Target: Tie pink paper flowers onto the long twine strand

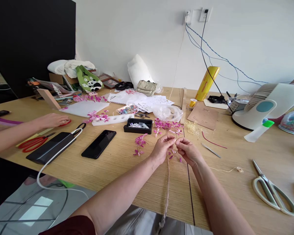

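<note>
My left hand and my right hand meet above the table, thumbs and forefingers pinched close together on a branch of pink artificial flowers. Its blossoms spread beyond my fingers, and a few small purple petals hang below them. The wrapped, twine-like stem runs down from my hands over the table's front edge toward my lap. What lies exactly between the fingertips is too small to make out. A loose pink flower sprig lies left of my left hand. Tweezers and a dark pink cord lie right of my right hand.
Large scissors lie at right, near a white fan. A black phone, black tray and power bank-like box with a white cable are leftward. Another person's hand touches red-handled scissors at far left.
</note>
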`<state>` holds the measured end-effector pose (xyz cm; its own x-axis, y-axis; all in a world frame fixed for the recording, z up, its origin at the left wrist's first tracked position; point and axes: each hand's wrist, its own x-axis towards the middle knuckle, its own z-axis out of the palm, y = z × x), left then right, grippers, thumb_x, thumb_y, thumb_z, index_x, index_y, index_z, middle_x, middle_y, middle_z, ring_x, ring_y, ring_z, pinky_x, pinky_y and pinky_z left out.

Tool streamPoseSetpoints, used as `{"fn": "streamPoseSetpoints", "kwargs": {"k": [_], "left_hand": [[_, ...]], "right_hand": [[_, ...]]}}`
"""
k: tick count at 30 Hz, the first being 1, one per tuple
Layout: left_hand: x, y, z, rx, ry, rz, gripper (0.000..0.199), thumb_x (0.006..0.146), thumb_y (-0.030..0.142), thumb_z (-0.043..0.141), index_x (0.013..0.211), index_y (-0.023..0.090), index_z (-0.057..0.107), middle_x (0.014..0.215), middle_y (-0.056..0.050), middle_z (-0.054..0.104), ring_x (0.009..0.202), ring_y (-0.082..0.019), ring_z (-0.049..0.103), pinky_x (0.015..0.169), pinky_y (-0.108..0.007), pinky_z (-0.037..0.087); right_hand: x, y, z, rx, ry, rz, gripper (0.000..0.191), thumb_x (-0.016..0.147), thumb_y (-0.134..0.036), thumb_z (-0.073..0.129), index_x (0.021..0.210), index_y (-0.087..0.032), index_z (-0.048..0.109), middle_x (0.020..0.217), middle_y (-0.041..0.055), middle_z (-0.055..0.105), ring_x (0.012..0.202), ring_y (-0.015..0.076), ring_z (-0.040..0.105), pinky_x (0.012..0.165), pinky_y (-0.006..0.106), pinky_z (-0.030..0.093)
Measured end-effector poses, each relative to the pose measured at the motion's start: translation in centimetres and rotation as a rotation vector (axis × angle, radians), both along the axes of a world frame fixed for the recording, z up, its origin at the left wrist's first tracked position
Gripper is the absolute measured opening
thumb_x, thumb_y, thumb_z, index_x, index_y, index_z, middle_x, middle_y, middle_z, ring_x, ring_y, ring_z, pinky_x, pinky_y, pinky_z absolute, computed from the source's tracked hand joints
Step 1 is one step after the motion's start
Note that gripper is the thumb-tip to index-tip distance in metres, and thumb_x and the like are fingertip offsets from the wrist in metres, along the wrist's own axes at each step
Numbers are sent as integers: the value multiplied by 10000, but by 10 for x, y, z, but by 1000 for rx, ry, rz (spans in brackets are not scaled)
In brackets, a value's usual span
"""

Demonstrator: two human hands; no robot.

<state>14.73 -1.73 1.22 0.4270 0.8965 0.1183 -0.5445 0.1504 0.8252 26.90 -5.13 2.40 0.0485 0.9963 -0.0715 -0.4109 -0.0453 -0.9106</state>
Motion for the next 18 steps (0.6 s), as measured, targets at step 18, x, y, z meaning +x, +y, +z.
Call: {"fn": "streamPoseSetpoints", "kwargs": {"k": [18], "left_hand": [[-1,4,2,-67,18,47,231,593,272,742,746,133,637,702,3,579,598,-54,465,547,-193,319]], "right_hand": [[1,-3,3,13,-75,132,239,630,-338,741,717,-172,594,570,-30,516,490,59,415,417,195,246]]}}
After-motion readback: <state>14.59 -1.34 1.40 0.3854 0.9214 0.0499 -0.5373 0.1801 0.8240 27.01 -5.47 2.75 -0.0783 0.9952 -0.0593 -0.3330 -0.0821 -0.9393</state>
